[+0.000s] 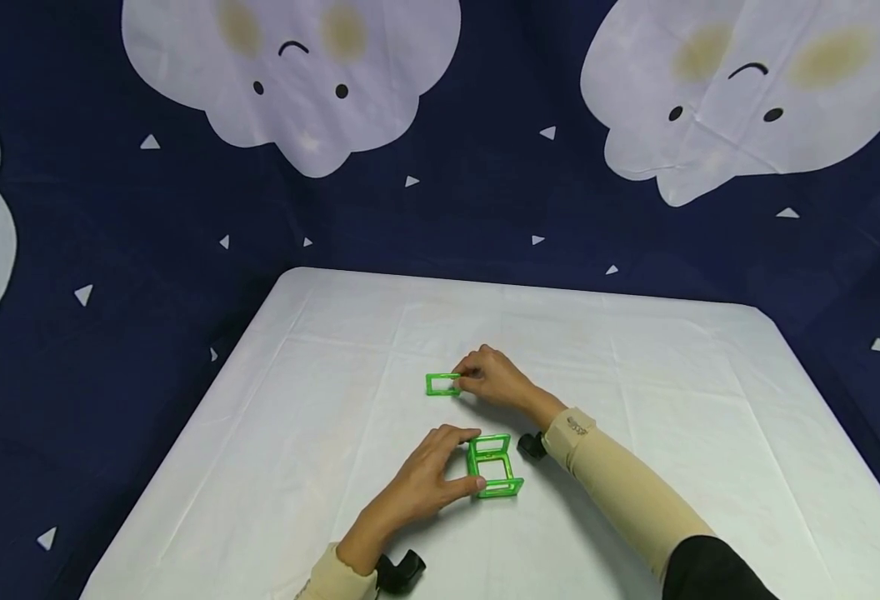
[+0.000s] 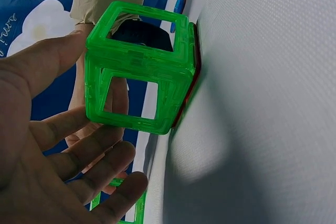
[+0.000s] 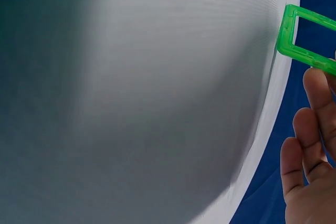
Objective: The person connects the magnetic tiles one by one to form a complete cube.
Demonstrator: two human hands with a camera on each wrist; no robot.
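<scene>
On the white-covered table stands a partly built box of green magnetic tiles (image 1: pixel 513 486), its panels framing open windows. My left hand (image 1: pixel 425 477) holds it from the left, thumb at the near corner and a finger at the far one. In the left wrist view the box (image 2: pixel 139 61) sits between thumb and index finger, the other fingers spread below, and a dark red edge (image 2: pixel 195 72) runs along its base. Farther up the table, my right hand (image 1: pixel 496 379) pinches a single green magnetic tile (image 1: pixel 429 385) by its right end. The right wrist view shows that tile (image 3: pixel 286 32) above several fingers (image 3: pixel 307 129).
A white cloth (image 1: pixel 335 350) covers the table. Dark blue fabric (image 1: pixel 110 208) with clouds and triangles hangs behind it. Black wrist devices (image 1: pixel 401 573) sit under both forearms. In the left wrist view a blue piece (image 2: pixel 180 6) shows beyond the box.
</scene>
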